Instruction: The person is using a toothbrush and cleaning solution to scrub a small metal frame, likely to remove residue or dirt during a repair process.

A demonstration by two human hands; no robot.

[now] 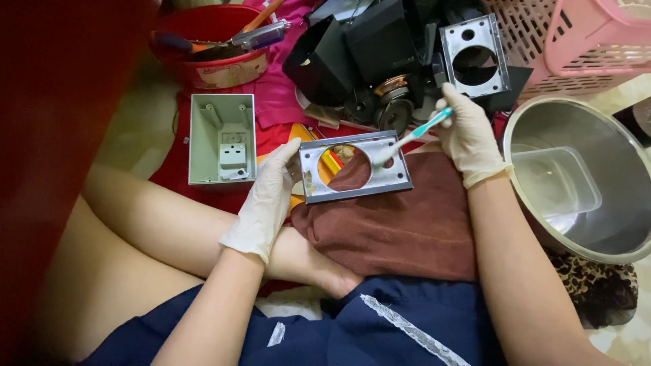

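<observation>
Fingers: left hand grips metal plate – right hand clamps toothbrush | steel basin – 1 plastic tub

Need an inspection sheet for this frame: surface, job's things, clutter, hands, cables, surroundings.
Surface: brown towel over the lap, red cloth on the floor.
Job's things: grey metal plate with round hole; teal toothbrush, bristles on its right edge.
Clutter: grey-green box, second plate, black parts pile, red tub of tools.
Hands: left hand gloved, steadies plate; right hand gloved, grips toothbrush.
Cables: nothing seen.
Surroundings: steel basin holding clear tub; pink baskets.
</observation>
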